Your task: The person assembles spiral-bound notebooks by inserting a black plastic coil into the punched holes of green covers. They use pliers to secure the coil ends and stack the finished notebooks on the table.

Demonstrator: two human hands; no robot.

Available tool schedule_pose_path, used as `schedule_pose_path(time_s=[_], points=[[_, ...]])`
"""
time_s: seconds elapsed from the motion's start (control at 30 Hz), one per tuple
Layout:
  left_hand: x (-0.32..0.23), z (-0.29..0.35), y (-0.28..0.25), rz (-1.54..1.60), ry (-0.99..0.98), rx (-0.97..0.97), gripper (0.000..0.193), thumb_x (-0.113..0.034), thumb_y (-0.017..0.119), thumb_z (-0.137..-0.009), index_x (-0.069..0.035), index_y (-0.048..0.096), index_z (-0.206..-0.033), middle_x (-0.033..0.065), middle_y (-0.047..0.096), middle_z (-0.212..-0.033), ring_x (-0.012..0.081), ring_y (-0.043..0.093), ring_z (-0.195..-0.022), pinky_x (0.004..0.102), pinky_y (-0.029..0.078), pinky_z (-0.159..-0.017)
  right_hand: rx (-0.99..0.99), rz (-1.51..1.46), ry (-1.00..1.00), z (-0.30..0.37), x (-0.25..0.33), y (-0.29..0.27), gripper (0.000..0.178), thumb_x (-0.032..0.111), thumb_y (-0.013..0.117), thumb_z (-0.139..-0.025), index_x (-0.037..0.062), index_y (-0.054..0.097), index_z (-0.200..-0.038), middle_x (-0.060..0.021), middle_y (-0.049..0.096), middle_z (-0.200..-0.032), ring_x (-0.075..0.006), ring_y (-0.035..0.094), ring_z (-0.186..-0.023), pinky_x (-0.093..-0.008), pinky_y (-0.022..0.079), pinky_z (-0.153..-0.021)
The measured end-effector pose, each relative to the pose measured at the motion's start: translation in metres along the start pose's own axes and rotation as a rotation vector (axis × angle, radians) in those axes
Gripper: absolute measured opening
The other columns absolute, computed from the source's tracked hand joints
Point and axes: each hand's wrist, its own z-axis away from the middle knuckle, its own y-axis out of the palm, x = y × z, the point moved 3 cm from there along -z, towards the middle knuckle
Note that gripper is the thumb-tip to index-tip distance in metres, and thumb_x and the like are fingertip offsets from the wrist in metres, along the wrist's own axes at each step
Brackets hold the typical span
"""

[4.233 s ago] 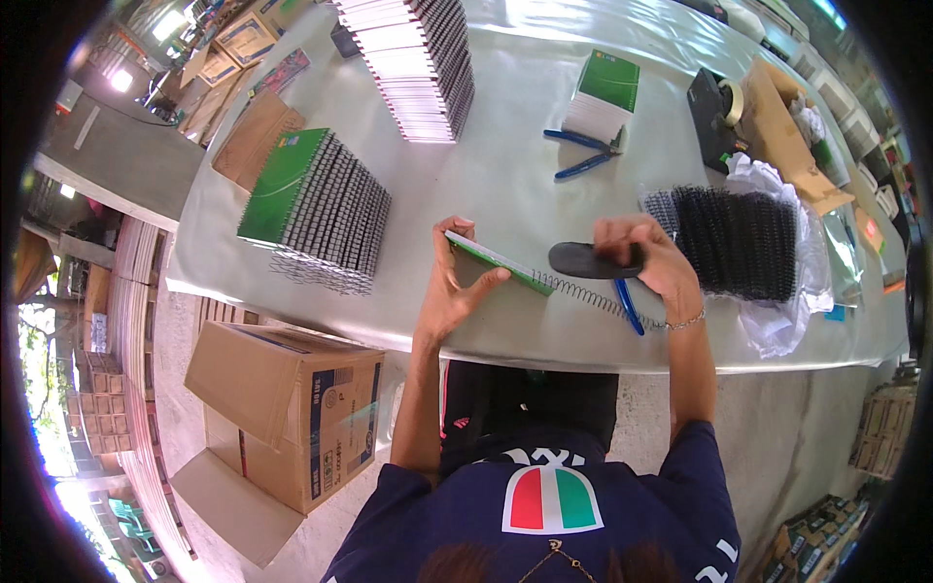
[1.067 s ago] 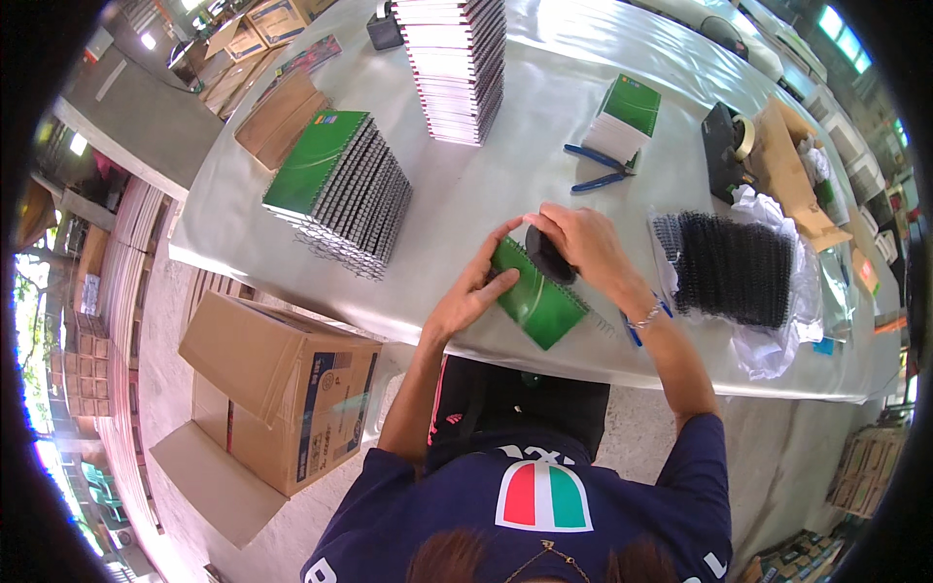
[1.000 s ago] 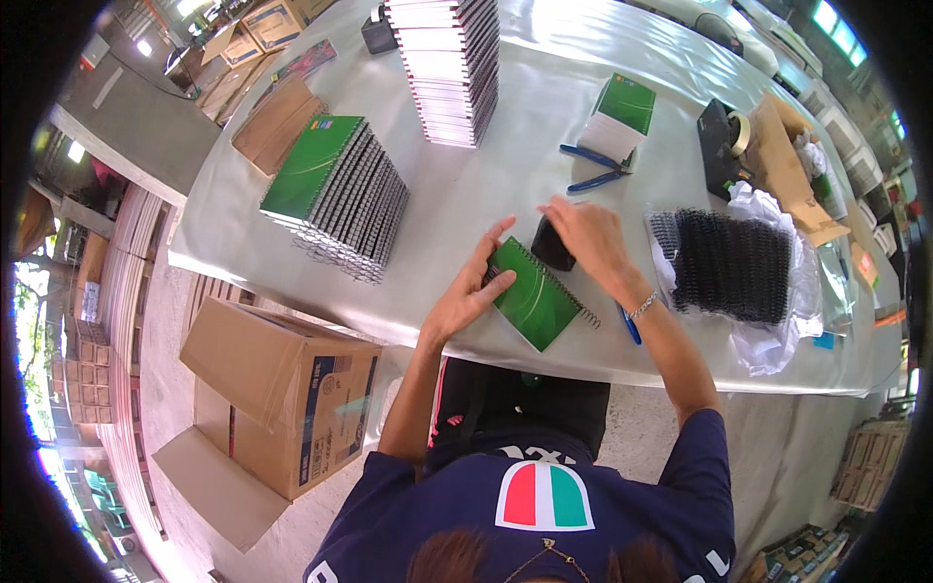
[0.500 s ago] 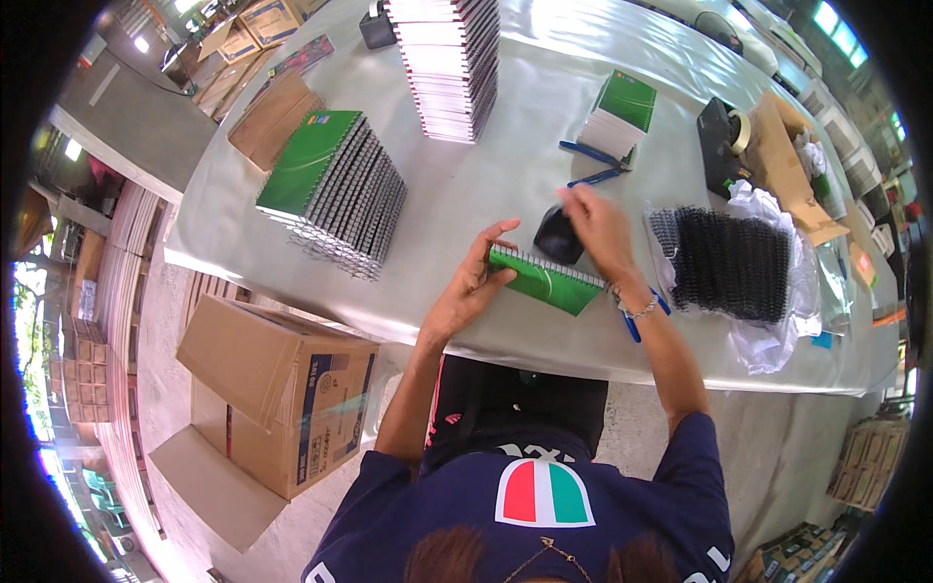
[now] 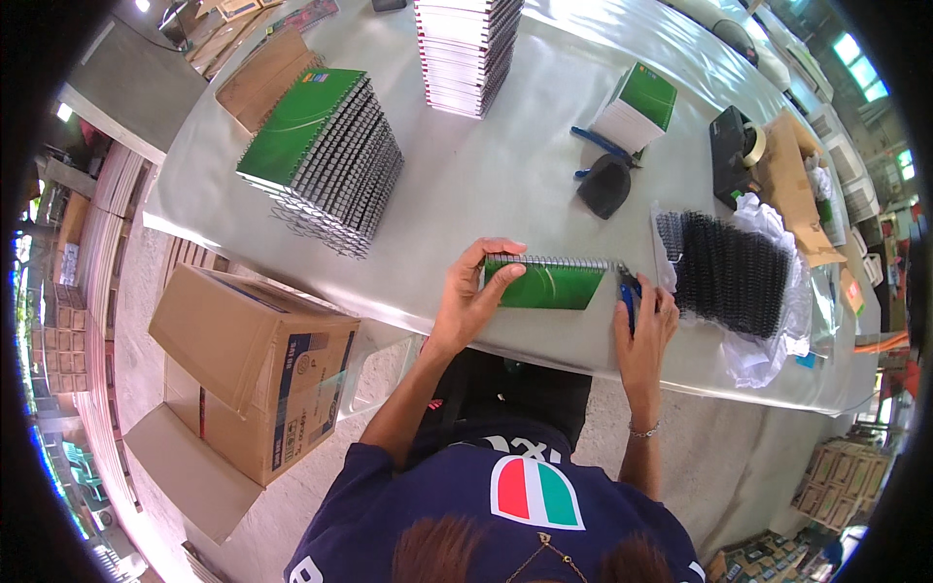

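Note:
A green-covered notebook (image 5: 554, 285) with a wire spiral along its far edge is gripped by my left hand (image 5: 470, 301), thumb on the cover and fingers behind. At its right end, my right hand (image 5: 645, 332) is closed around blue-handled pliers (image 5: 627, 299). Their jaws point away from me, close to the end of the spiral. Beyond lies a black rounded object (image 5: 607, 185), partly over a second blue-handled tool (image 5: 599, 141). To the right, a mass of black spiral coils (image 5: 734, 272) rests on crumpled white wrapping (image 5: 763, 360).
Spiral-bound green notebooks are piled at the left (image 5: 301, 126), beside a taller notebook stack (image 5: 455, 73). A smaller green-topped stack (image 5: 649, 95) stands far right, near a black tape dispenser (image 5: 731, 155) and an opened carton (image 5: 792, 180). An open cardboard box (image 5: 248, 369) sits below the table's left edge.
My right hand has come back from the black object and taken hold of the pliers beside the notebook. The black object now lies farther away, against the other tool. My left hand keeps the notebook.

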Motion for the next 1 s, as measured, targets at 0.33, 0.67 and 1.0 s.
schedule_pose_path(time_s=[0.33, 0.67, 1.0], points=[[-0.014, 0.008, -0.003, 0.067, 0.003, -0.045, 0.032, -0.005, 0.068, -0.092, 0.0, 0.061, -0.123, 0.0075, 0.069, -0.106, 0.0133, 0.062, -0.103, 0.0281, 0.048, -0.092, -0.133, -0.69, 0.033, 0.007, 0.054, -0.023, 0.049, 0.016, 0.06, -0.095, -0.0016, 0.047, -0.139, -0.0158, 0.051, -0.125, -0.024, 0.051, -0.114, -0.0355, 0.041, -0.1], [-0.023, 0.016, -0.012, -0.247, -0.061, 0.085, 0.025, -0.012, 0.064, -0.097, 0.003, 0.065, -0.117, 0.0068, 0.07, -0.106, 0.0114, 0.063, -0.097, 0.0286, 0.051, -0.089, 0.014, -0.816, -0.201, 0.026, 0.12, 0.001, 0.061, 0.014, 0.075, -0.085, 0.0008, 0.047, -0.138, -0.0198, 0.056, -0.131, -0.0326, 0.058, -0.116, -0.0403, 0.049, -0.096], [-0.023, 0.019, -0.009, -0.052, -0.007, 0.039, 0.027, -0.009, 0.06, -0.099, 0.003, 0.062, -0.123, 0.0087, 0.069, -0.109, 0.0117, 0.061, -0.102, 0.0304, 0.049, -0.093, 0.014, -0.85, -0.208, 0.023, 0.127, -0.002, 0.052, 0.011, 0.077, -0.082, 0.0022, 0.055, -0.129, -0.018, 0.062, -0.121, -0.031, 0.063, -0.109, -0.0389, 0.052, -0.091]])
